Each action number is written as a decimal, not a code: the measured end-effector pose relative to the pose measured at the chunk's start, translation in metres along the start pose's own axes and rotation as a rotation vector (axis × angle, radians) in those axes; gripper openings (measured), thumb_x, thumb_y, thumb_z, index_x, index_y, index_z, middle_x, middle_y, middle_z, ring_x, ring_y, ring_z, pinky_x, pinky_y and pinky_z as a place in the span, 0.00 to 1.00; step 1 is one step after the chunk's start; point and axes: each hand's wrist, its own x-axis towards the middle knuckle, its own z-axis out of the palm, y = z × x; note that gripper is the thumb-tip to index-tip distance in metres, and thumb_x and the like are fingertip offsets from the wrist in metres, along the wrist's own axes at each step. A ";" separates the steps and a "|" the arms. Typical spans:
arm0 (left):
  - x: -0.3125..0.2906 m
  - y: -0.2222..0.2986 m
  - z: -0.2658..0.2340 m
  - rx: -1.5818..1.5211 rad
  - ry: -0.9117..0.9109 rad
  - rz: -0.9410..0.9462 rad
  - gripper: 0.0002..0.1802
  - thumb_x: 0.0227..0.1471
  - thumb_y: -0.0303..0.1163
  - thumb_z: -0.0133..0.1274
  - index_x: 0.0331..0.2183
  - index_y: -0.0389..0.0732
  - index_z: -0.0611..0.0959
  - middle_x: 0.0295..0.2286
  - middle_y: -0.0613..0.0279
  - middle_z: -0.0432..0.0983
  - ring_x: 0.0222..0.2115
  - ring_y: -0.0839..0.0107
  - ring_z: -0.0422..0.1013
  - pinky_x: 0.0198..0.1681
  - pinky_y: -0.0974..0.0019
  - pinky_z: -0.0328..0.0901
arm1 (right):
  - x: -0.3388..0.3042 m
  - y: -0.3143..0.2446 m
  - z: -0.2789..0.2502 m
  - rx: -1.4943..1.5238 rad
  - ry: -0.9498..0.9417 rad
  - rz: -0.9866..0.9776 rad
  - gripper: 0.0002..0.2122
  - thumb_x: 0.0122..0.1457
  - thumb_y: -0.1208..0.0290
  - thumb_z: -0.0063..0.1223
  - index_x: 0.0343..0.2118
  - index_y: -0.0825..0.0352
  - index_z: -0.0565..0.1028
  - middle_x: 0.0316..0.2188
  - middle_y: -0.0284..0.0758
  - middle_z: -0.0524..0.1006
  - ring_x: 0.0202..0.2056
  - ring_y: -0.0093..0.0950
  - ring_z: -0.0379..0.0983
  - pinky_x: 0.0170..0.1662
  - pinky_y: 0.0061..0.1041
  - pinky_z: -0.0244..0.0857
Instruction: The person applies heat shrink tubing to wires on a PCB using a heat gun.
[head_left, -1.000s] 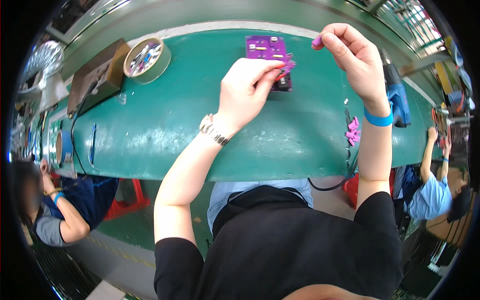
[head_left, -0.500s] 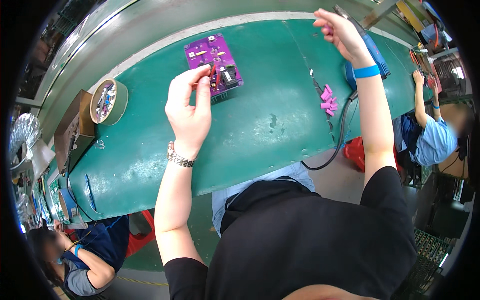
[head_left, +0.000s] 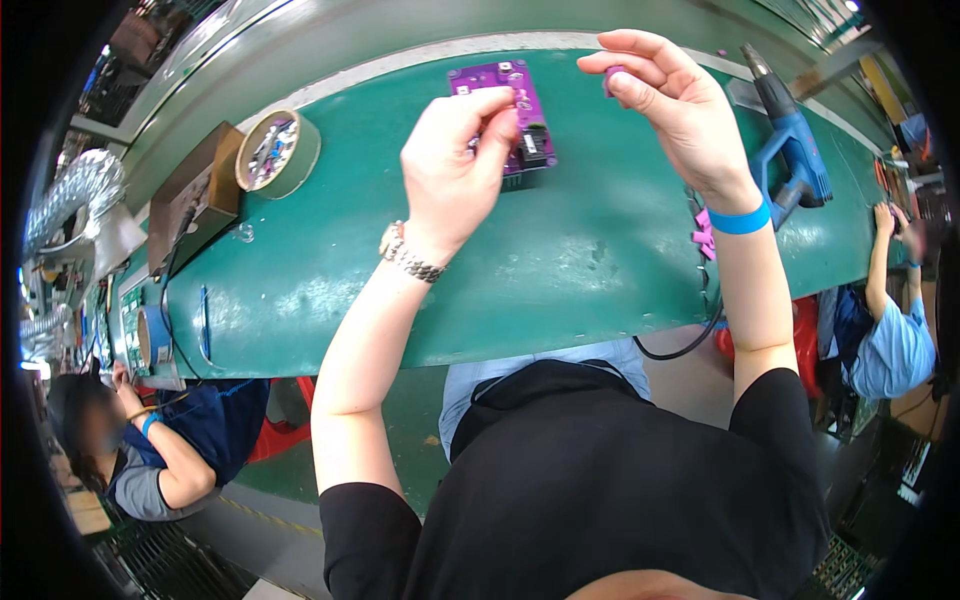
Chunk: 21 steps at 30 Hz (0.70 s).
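Over the purple circuit board (head_left: 541,112), my left hand (head_left: 455,165) pinches thumb and forefinger together. What lies in that pinch is hidden; a black block (head_left: 535,148) shows on the board beside the fingers. To the right, my right hand (head_left: 690,125) is raised above the bench, a small pink-purple sleeve (head_left: 612,80) held between its thumb and forefinger. Several similar pink sleeves (head_left: 706,240) lie on the bench below its wrist, partly covered by the arm.
A blue heat gun (head_left: 795,150) lies right of my right hand, near its black cord (head_left: 685,350). At left are a round tub (head_left: 310,160) of small parts and a brown box (head_left: 190,205). Co-workers sit at left (head_left: 190,440) and right (head_left: 890,340) of the green bench (head_left: 500,290).
My right hand has come back from the far right, lower and leftward, with the pink sleeve. The whole view has shifted; my left hand stays at the board, and the red wires there are now covered.
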 end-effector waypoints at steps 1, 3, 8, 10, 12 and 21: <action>0.001 0.000 -0.001 0.041 -0.031 0.060 0.08 0.47 0.24 0.54 0.34 0.38 0.79 0.27 0.61 0.75 0.27 0.73 0.71 0.30 0.73 0.66 | 0.004 0.002 0.007 -0.009 0.014 -0.030 0.16 0.56 0.75 0.49 0.48 0.69 0.66 0.41 0.38 0.74 0.42 0.21 0.69 0.47 0.19 0.61; 0.001 0.000 -0.001 0.092 -0.068 0.123 0.09 0.50 0.22 0.51 0.36 0.36 0.78 0.29 0.60 0.75 0.29 0.76 0.73 0.31 0.76 0.67 | 0.009 0.000 0.022 0.012 0.029 -0.060 0.16 0.56 0.75 0.49 0.47 0.70 0.66 0.41 0.38 0.74 0.41 0.22 0.69 0.47 0.20 0.62; -0.001 0.001 0.004 0.029 0.021 0.023 0.08 0.46 0.28 0.55 0.33 0.41 0.80 0.27 0.61 0.76 0.28 0.67 0.71 0.31 0.68 0.66 | 0.022 0.001 0.036 0.011 0.021 -0.151 0.14 0.56 0.75 0.49 0.46 0.71 0.66 0.40 0.40 0.74 0.39 0.24 0.71 0.45 0.22 0.65; -0.001 0.002 0.005 0.031 0.005 -0.016 0.08 0.46 0.28 0.55 0.33 0.41 0.80 0.26 0.61 0.76 0.28 0.68 0.71 0.31 0.68 0.66 | 0.023 0.002 0.036 -0.007 0.018 -0.156 0.14 0.56 0.76 0.48 0.46 0.71 0.66 0.39 0.40 0.74 0.39 0.24 0.71 0.44 0.22 0.66; -0.001 0.001 0.002 0.046 -0.022 0.008 0.08 0.48 0.25 0.53 0.34 0.39 0.80 0.28 0.62 0.75 0.28 0.73 0.71 0.30 0.72 0.66 | 0.024 0.002 0.037 -0.022 0.012 -0.159 0.14 0.57 0.76 0.48 0.45 0.71 0.67 0.39 0.39 0.74 0.39 0.24 0.71 0.44 0.22 0.66; -0.002 0.000 0.001 0.034 -0.033 0.044 0.09 0.48 0.22 0.52 0.36 0.37 0.79 0.30 0.61 0.75 0.27 0.78 0.70 0.30 0.76 0.66 | 0.027 -0.001 0.038 -0.071 0.012 -0.172 0.13 0.56 0.76 0.49 0.44 0.70 0.68 0.39 0.39 0.74 0.40 0.24 0.71 0.45 0.22 0.66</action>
